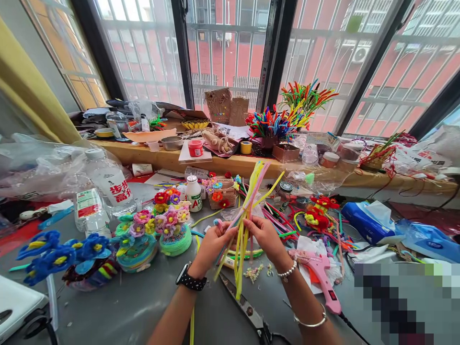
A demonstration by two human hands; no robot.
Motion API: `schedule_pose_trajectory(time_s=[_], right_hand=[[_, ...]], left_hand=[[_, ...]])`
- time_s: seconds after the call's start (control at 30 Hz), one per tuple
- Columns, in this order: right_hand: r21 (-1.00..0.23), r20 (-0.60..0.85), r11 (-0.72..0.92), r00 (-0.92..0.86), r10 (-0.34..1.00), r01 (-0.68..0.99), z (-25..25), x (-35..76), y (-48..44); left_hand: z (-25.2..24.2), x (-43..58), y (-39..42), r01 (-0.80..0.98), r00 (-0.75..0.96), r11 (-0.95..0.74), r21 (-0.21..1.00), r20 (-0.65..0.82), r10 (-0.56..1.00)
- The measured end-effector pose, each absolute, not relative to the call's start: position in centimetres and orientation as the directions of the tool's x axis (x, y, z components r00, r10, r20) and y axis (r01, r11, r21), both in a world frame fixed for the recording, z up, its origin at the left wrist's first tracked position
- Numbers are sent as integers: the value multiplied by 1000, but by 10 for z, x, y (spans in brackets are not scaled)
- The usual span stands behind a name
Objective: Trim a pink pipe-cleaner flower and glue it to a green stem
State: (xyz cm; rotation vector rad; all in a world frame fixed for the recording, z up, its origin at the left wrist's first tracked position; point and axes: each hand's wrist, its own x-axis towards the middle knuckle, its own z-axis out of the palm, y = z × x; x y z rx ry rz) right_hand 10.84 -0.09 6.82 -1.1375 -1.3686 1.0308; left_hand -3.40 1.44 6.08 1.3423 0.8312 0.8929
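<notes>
Near the centre, above the grey table, my left hand (212, 247) and my right hand (265, 235) pinch a loose bundle of pipe cleaners (241, 263), mostly yellow with some pink and pale blue. The strands cross between my fingers and fan out above and below. Below the bundle lies a pair of scissors (247, 309), partly behind the strands. Small pale scraps (253, 272) lie beside it. The pink glue gun (325, 275) rests on white paper to the right of my right wrist.
Pipe-cleaner flower pots, including blue flowers (59, 258), stand left, with water bottles (109, 184) behind. A white bottle (194, 194) stands beyond my hands. Tissue packs (368, 223) lie right. The grey table (118, 311) fronts a crowded wooden sill (233, 160).
</notes>
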Motion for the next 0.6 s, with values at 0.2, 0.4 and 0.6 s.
schedule_pose_trajectory(time_s=[0.2,0.4,0.6], right_hand=[[-985,159,160,-10,987,68,68,111,-1],[-985,163,157,83,983,73,66,109,-2],[-989,150,149,57,987,22,66,109,0]], left_hand=[[56,-35,13,-84,369,14,996,18,929],[61,-33,10,-104,319,-32,994,64,945],[63,-33,10,-87,273,-41,995,63,960]])
